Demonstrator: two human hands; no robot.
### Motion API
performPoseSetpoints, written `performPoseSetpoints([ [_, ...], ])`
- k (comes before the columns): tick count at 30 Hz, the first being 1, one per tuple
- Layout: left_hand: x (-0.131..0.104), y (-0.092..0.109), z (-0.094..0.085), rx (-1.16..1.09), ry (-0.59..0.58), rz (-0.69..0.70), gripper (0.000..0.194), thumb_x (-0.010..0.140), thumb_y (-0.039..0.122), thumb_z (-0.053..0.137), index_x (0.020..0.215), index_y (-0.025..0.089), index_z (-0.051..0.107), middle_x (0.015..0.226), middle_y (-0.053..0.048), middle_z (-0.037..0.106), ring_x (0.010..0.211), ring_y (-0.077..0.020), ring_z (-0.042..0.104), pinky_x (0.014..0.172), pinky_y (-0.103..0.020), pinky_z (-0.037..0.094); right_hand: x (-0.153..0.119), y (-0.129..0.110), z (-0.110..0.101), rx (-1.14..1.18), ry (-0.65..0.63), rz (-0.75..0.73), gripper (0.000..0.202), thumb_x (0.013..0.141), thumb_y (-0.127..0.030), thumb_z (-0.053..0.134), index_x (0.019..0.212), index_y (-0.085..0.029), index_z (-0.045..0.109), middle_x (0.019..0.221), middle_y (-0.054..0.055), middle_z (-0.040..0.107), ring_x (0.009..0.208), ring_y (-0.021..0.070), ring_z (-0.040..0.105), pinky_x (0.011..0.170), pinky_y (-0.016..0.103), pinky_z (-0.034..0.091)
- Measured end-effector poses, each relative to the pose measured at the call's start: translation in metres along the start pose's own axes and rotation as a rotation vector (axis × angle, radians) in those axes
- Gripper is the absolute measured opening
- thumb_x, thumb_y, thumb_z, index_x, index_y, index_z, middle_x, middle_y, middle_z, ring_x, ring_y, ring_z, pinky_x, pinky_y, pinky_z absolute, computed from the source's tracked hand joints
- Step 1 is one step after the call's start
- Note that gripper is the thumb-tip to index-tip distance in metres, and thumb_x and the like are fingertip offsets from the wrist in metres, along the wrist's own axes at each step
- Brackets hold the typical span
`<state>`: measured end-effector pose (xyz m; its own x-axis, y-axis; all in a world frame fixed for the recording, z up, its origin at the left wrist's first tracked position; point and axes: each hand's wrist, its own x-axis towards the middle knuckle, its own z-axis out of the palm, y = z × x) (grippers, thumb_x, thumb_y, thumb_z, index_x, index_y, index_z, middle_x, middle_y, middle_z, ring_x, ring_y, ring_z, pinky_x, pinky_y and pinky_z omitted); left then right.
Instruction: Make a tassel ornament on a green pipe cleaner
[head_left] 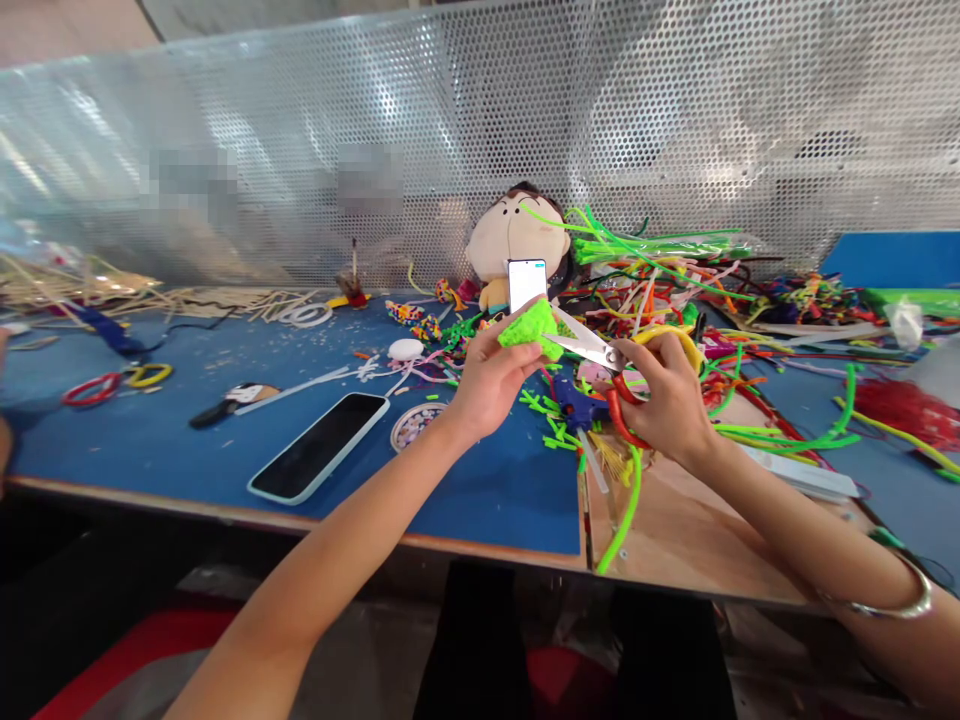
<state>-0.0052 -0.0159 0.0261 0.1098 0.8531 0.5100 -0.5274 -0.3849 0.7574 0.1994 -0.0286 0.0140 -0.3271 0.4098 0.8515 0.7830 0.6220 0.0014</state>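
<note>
Near the middle of the head view, my left hand (495,380) is closed on a fuzzy bright green piece (531,328). My right hand (671,395) grips scissors (589,345) by their red and yellow handles. The scissor blades are spread, pointing left, with their tips at the right edge of the green piece. Behind the green piece a lit phone (527,283) stands upright against a plush doll (517,235). Short green cuttings (555,425) lie below the scissors, beside a blue glue gun (576,400).
A dark-screened phone (319,447) lies on the blue table (172,430) at left, near a round patterned disc (416,425). Red-and-yellow-handled scissors (91,390) are farther left. Colourful pipe cleaners (675,275) pile up at right. A perforated metal screen (300,150) stands behind.
</note>
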Motion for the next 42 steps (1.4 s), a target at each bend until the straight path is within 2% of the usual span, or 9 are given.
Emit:
performPoseSetpoints([
  [6,0.001,-0.003,-0.003,0.133,-0.013,0.082,0.049,0.070,0.030,0.070,0.118,0.024,0.063,0.094,-0.002,0.068,0.078,-0.0112,0.062,0.070,-0.023,0.055,0.002,0.004,-0.003,-0.163,0.070,-0.047,0.032,0.081,-0.033,0.058,0.110,-0.021,0.060,0.087,0.007,0.044,0.076,0.0190,0.043,0.062,0.031,0.040],
  [9,0.002,-0.005,-0.006,0.222,-0.051,0.130,0.046,0.075,0.034,0.068,0.120,0.024,0.061,0.079,0.000,0.066,0.067,-0.0087,0.060,0.066,-0.023,0.053,0.003,0.008,-0.008,-0.296,0.092,-0.069,0.034,0.080,-0.034,0.059,0.112,-0.021,0.059,0.087,0.008,0.044,0.076,0.0199,0.043,0.062,0.033,0.038],
  [12,0.002,-0.006,-0.008,0.286,-0.091,0.174,0.041,0.079,0.036,0.065,0.117,0.022,0.062,0.059,0.004,0.057,0.056,-0.0076,0.054,0.060,-0.022,0.049,0.003,0.011,-0.010,-0.379,0.105,-0.092,0.037,0.079,-0.032,0.059,0.115,-0.022,0.058,0.090,0.008,0.044,0.079,0.0212,0.044,0.064,0.034,0.038],
  [16,0.003,-0.007,-0.011,0.291,-0.141,0.170,0.028,0.082,0.042,0.062,0.102,0.022,0.067,0.050,0.006,0.047,0.046,-0.0055,0.045,0.050,-0.021,0.042,0.002,0.013,-0.010,-0.387,0.099,-0.088,0.041,0.077,-0.030,0.059,0.118,-0.024,0.056,0.092,0.009,0.043,0.082,0.0221,0.043,0.065,0.035,0.037],
  [19,0.003,-0.008,-0.013,0.301,-0.151,0.153,0.024,0.082,0.045,0.062,0.083,0.021,0.065,0.049,0.007,0.046,0.043,-0.0043,0.043,0.047,-0.021,0.038,0.001,0.014,-0.009,-0.391,0.103,-0.099,0.042,0.077,-0.030,0.058,0.118,-0.024,0.056,0.093,0.009,0.042,0.081,0.0214,0.042,0.065,0.034,0.037],
  [24,0.004,-0.006,-0.010,0.241,-0.148,0.084,0.038,0.075,0.053,0.066,0.063,0.019,0.055,0.046,0.007,0.043,0.039,-0.0034,0.039,0.043,-0.021,0.035,0.001,0.016,-0.009,-0.393,0.137,-0.126,0.041,0.078,-0.031,0.059,0.118,-0.024,0.056,0.093,0.009,0.043,0.079,0.0208,0.042,0.065,0.034,0.037],
  [28,0.002,0.000,-0.003,0.161,-0.117,0.009,0.043,0.071,0.055,0.069,0.057,0.019,0.051,0.046,0.006,0.042,0.038,-0.0027,0.033,0.040,-0.022,0.033,-0.001,0.016,-0.008,-0.363,0.092,-0.089,0.041,0.078,-0.031,0.059,0.118,-0.026,0.056,0.094,0.009,0.045,0.081,0.0224,0.044,0.066,0.036,0.039],
  [36,-0.002,0.011,0.000,0.069,-0.129,-0.229,0.043,0.065,0.058,0.070,0.077,0.017,0.061,0.057,0.003,0.050,0.042,-0.0045,0.037,0.039,-0.023,0.034,-0.001,0.017,-0.007,-0.335,0.081,-0.054,0.042,0.076,-0.031,0.061,0.117,-0.027,0.058,0.094,0.010,0.046,0.082,0.0233,0.044,0.068,0.038,0.040],
  [42,-0.002,0.016,0.001,-0.040,-0.204,-0.371,0.040,0.073,0.052,0.064,0.087,0.015,0.063,0.050,0.005,0.042,0.042,-0.0064,0.037,0.039,-0.022,0.033,-0.001,0.014,-0.007,-0.330,0.109,-0.058,0.038,0.077,-0.033,0.060,0.114,-0.026,0.060,0.092,0.009,0.044,0.078,0.0218,0.043,0.065,0.037,0.038],
])
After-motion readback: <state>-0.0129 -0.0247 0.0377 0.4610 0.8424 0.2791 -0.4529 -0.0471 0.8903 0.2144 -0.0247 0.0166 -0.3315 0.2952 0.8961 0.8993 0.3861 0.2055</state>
